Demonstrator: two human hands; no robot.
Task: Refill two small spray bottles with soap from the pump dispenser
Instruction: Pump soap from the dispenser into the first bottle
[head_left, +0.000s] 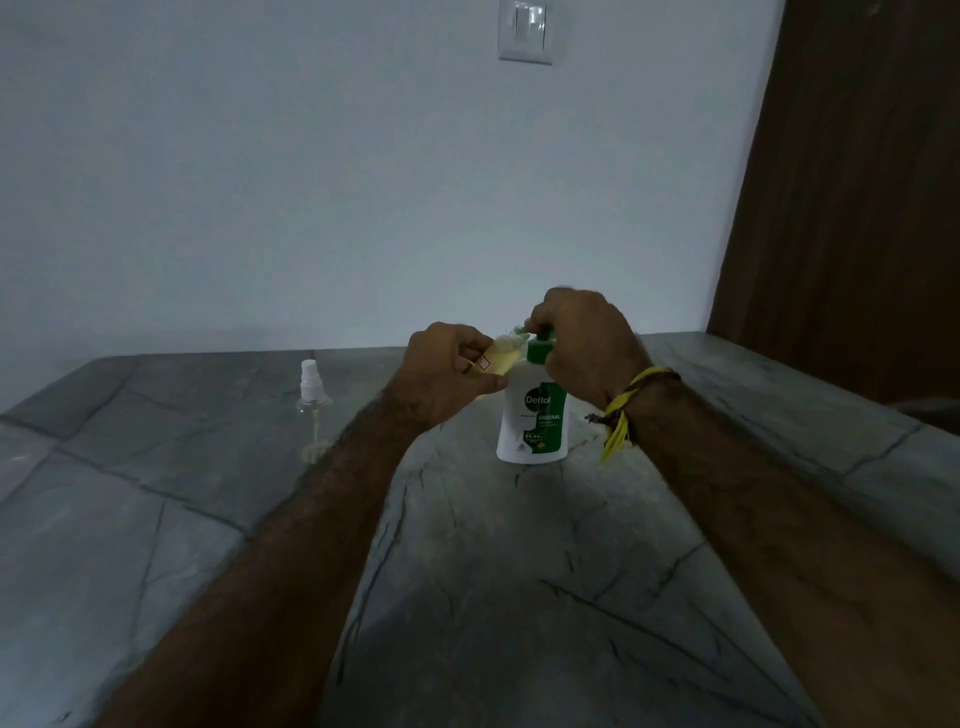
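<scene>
My left hand (451, 371) grips a small translucent spray bottle (500, 355) of yellowish liquid, tilted against the green pump of the smooth white soap dispenser (532, 415), which my right hand (584, 345) curls over. They stand mid-counter on veined grey stone (467, 571). Further left, a clear spray bottle (311, 410) stands upright, capped white.

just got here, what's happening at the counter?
A person is refilling a small spray bottle from a pump dispenser of soap standing on the grey stone counter. The left hand holds the tilted bottle with its open mouth up at the pump spout, and the right hand sits on top of the pump head. The bottle looks partly full of yellowish liquid. What looks like a loose spray top with its dip tube stands on the counter to the left.
</scene>
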